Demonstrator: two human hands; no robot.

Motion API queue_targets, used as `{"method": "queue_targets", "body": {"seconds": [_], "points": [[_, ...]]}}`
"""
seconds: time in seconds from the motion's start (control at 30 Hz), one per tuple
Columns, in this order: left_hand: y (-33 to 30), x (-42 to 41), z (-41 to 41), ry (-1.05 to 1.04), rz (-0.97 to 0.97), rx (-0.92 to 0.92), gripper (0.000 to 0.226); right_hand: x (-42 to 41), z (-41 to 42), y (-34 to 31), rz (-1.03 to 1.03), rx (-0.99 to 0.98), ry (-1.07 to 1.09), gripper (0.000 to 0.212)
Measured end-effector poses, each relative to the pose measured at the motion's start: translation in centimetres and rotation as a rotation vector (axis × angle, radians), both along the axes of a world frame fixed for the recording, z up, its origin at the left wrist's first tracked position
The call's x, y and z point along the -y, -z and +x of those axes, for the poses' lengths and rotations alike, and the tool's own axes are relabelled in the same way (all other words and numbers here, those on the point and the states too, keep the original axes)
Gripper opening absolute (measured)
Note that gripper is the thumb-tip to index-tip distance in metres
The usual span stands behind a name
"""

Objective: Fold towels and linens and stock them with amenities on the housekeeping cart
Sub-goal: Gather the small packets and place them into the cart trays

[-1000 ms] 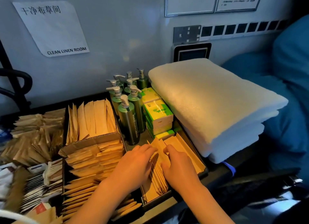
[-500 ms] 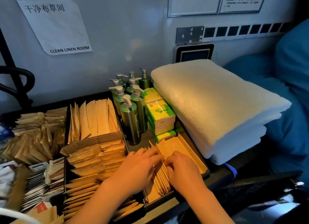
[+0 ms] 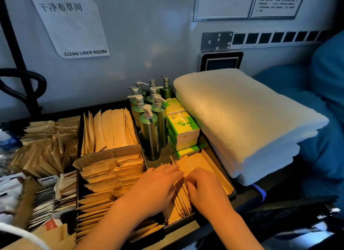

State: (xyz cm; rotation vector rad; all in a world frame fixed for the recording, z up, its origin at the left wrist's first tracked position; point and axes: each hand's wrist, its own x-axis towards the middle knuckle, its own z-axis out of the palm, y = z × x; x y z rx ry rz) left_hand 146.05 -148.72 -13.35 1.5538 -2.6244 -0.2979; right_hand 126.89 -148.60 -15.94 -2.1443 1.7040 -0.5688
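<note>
A row of brown paper amenity packets [image 3: 183, 197] stands on edge in the right front compartment of the black cart tray [image 3: 231, 191]. My left hand [image 3: 158, 186] lies flat against the left side of the row, fingers straight and pointing right. My right hand [image 3: 203, 186] presses on the row from the right with its fingers bent over the packet tops. Several flat brown packets [image 3: 197, 161] lean behind the hands. A stack of folded white towels [image 3: 247, 123] lies on the right end of the cart.
Green pump bottles [image 3: 151, 130] and green-and-white tissue packs [image 3: 183, 127] stand just behind the hands. More brown packets [image 3: 109, 177] fill the cardboard dividers to the left, with sachets [image 3: 46, 197] at far left. A blue linen bag [image 3: 327, 108] sits to the right; the wall is close behind.
Both hands have drawn closer together on the row of packets, squeezing it narrower. The camera has tilted slightly.
</note>
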Motion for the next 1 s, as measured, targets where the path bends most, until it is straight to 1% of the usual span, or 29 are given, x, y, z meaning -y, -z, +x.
{"method": "queue_targets", "body": {"seconds": [0.1,0.27,0.47,0.63,0.83,0.9,1.0], "points": [[-1.5,-0.8,1.6,-0.032,-0.077,-0.055,0.046,0.0,0.7,-1.6,-0.073,0.027,-0.018,0.018],[-3.8,-3.6,6.5,-0.187,-0.129,-0.117,0.043,-0.5,4.6,-4.2,-0.121,0.069,-0.121,0.017],[-4.5,-9.8,13.8,-0.395,-0.201,-0.213,0.040,-2.8,12.3,-6.8,-0.113,0.141,-0.386,0.019],[-3.3,-15.6,19.3,-0.552,-0.206,-0.255,0.037,-5.2,19.7,-6.8,-0.124,0.009,-0.627,0.025],[-1.4,-20.9,23.9,-0.720,-0.184,-0.261,0.038,-7.2,25.7,-6.1,-0.158,-0.153,-0.795,0.034],[-0.7,-22.1,24.9,-0.745,-0.156,-0.259,0.041,-7.7,27.0,-5.7,-0.133,-0.233,-0.841,0.041],[0.3,-23.1,25.8,-0.756,-0.143,-0.250,0.048,-8.3,28.5,-4.8,-0.081,-0.366,-0.894,0.057]]}}
